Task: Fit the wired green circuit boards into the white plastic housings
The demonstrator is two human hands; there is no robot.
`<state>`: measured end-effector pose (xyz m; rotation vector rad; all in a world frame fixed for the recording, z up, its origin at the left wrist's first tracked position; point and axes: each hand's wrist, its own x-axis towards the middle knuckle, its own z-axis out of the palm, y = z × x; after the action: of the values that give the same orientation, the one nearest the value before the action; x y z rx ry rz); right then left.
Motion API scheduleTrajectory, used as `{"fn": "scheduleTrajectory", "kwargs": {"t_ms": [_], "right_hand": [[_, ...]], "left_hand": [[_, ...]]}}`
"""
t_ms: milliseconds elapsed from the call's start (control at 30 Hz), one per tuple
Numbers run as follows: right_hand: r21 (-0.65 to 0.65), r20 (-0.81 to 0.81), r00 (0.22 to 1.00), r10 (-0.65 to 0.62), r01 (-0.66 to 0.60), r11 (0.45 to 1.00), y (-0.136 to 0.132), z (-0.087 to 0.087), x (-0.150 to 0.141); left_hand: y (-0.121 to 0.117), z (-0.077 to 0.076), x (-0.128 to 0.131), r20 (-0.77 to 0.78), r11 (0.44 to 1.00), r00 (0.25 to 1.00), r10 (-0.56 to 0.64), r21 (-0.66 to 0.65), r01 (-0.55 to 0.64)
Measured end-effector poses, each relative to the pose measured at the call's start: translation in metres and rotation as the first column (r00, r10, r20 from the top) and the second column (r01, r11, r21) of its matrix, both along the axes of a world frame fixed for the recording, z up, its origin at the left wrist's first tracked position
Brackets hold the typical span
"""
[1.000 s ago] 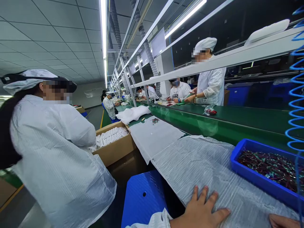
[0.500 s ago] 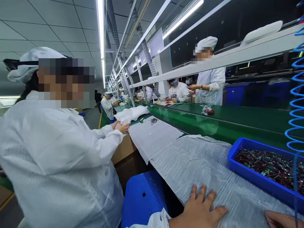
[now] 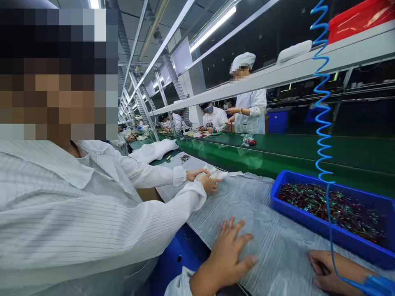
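Observation:
My left hand (image 3: 230, 250) lies flat with fingers spread on a ribbed white foam sheet (image 3: 271, 222) that covers the bench in front of me. My right hand (image 3: 333, 269) rests on the same sheet at the lower right, fingers curled loosely, holding nothing I can see; a blue coiled hose (image 3: 322, 119) runs down past it. A blue tray (image 3: 324, 230) full of small green and red parts sits on the sheet just beyond my right hand. A co-worker in a white coat (image 3: 77, 205) leans in from the left, both hands (image 3: 206, 179) on a small white bundle at the sheet's far edge.
A green conveyor belt (image 3: 293, 150) runs along behind the bench, with a small bag of parts (image 3: 249, 142) on it. Other people in white coats and caps work across the belt (image 3: 247, 107). A blue panel (image 3: 173, 263) stands below the bench edge. White cloth (image 3: 154, 150) lies farther down.
The co-worker has leaned in close and reached both hands onto the far edge of the foam sheet. My view swung right; my left hand slid a little across the sheet.

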<state>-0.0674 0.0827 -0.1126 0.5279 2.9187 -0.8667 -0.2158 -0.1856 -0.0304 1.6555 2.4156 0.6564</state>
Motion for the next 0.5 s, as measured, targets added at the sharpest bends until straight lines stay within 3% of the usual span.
{"fn": "scheduleTrajectory", "kwargs": {"t_ms": [200, 367, 500], "right_hand": [[-0.072, 0.111, 0.991, 0.074, -0.066, 0.995, -0.006, 0.032, 0.003], [-0.108, 0.123, 0.99, 0.063, -0.05, 0.993, -0.008, 0.042, 0.004], [-0.185, 0.117, 0.99, 0.073, -0.051, 0.982, -0.009, 0.053, 0.005]], "left_hand": [[0.02, 0.014, -0.032, -0.097, 0.993, 0.989, 0.114, -0.01, -0.115], [0.046, 0.017, -0.079, -0.214, 0.967, 0.948, 0.235, -0.045, -0.25], [0.051, 0.021, -0.112, -0.259, 0.955, 0.949, 0.181, -0.186, -0.233]]}}
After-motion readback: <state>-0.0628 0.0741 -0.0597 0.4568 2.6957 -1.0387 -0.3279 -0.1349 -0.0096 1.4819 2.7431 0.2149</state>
